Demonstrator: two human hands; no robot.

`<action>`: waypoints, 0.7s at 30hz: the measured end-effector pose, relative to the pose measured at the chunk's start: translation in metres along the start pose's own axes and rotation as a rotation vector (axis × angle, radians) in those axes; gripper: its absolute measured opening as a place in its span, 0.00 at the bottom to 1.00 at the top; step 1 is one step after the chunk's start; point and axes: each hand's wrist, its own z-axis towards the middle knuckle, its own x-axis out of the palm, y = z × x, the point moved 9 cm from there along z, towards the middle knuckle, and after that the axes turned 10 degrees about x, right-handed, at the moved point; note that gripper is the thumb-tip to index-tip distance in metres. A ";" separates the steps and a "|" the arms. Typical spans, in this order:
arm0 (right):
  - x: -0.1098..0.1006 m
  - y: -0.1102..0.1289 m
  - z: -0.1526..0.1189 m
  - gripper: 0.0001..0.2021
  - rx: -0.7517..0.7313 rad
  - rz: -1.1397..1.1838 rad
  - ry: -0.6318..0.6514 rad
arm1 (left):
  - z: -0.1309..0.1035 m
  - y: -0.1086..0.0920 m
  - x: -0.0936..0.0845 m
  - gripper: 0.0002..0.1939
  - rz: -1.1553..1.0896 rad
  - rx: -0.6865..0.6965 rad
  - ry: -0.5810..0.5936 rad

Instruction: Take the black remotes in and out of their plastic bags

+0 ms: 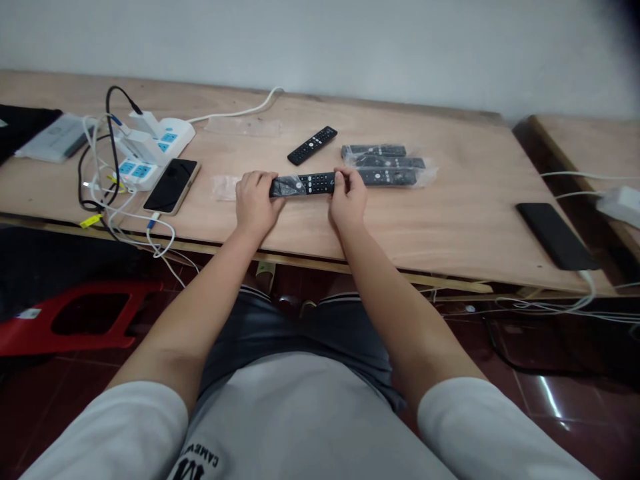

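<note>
Between my two hands lies a black remote control [316, 183], held level just above the wooden table [450, 227]. Clear plastic wrap covers its left part, while the buttons toward the right look bare. My left hand [255, 203] is closed around the wrapped left end. My right hand [349, 198] pinches the right end between thumb and fingers. Beyond them, an unwrapped black remote [313, 145] rests at a slant. To the right, several remotes in clear plastic sleeves [387, 163] lie side by side, the nearest one partly behind my right hand.
At left stand a white power strip [175, 137] with chargers and tangled cables, and a smartphone [173, 187]. Empty clear sleeves [243, 127] lie near the wall. A black phone or power bank [555, 235] is at the right edge. A red stool [95, 317] stands below left.
</note>
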 end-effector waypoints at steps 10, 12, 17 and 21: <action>0.025 -0.011 -0.005 0.25 0.054 0.052 0.116 | -0.001 -0.002 0.002 0.15 0.038 0.005 0.010; 0.028 -0.008 -0.006 0.24 0.046 0.048 0.144 | -0.001 -0.002 0.003 0.15 0.034 0.006 0.020; 0.022 -0.001 -0.007 0.19 0.038 0.029 0.121 | 0.000 -0.001 0.003 0.15 0.020 0.011 0.005; 0.021 -0.001 -0.007 0.12 0.056 0.010 0.111 | 0.000 -0.002 0.002 0.15 0.049 0.022 -0.008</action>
